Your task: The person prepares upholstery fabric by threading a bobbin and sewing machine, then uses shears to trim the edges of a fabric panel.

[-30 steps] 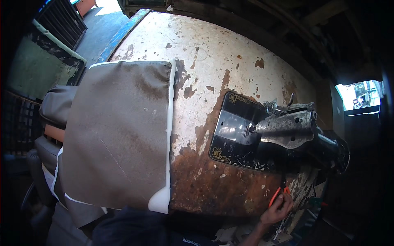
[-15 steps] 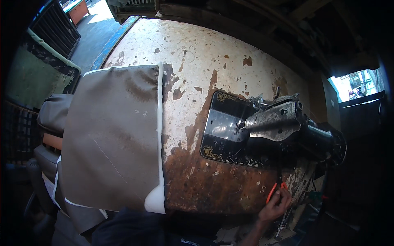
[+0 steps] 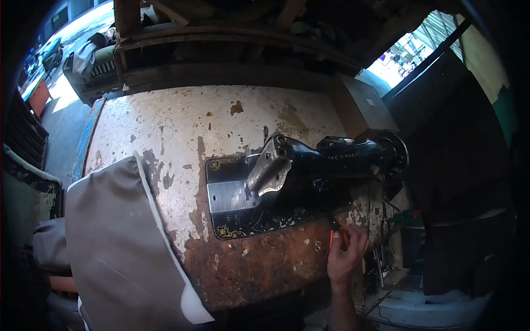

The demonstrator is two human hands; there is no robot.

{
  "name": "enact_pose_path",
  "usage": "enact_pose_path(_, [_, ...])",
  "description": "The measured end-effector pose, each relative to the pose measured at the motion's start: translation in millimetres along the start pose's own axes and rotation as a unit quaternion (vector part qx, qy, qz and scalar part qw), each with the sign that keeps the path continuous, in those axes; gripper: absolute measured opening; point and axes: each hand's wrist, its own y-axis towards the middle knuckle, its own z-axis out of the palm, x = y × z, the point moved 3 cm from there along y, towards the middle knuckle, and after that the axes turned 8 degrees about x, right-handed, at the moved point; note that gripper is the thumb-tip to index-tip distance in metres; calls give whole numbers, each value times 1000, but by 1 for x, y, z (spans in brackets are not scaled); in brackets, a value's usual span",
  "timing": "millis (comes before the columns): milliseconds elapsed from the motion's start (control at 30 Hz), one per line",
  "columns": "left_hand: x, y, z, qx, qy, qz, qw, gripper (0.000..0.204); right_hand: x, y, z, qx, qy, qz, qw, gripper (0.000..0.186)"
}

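My right hand (image 3: 345,258) rests at the near right edge of the worn, rusty table (image 3: 182,124), fingers closed around a small orange-handled tool (image 3: 333,236) that touches the tabletop. Just beyond it stands a black sewing machine (image 3: 326,160) on its decorated black base plate (image 3: 232,207). A grey padded fabric piece with white foam edging (image 3: 118,248) lies draped over the table's near left part. My left hand is out of view.
A dark panel and wires hang at the table's right end (image 3: 395,215). Wooden beams (image 3: 221,33) run along the far side. A bright doorway (image 3: 408,52) opens at the upper right. More grey cushions (image 3: 49,245) lie at the far left.
The view has swung, so the table and machine now appear level and more centred. My right hand has stayed at the near right edge, still holding the orange tool.
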Motion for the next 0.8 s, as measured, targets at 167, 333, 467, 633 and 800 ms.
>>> enact_pose_path(167, [-10,-23,6,-29,94,-25,995,33,114,43,45,129,132,-165,969,29])
enact_pose_path(333, [5,-119,21,316,405,132,848,37,114,42,87,106,215,-226,944,16])
enact_pose_path(467, [-67,-231,-30,634,430,173,619,34,130,2,53,203,336,-139,909,11])
enact_pose_path(633, [-241,-215,-52,273,563,531,572,62,132,-24,12,159,334,-162,915,9])
enact_pose_path(800, [-297,-171,-6,276,575,580,506,58,122,-18,-60,141,261,-171,940,10])
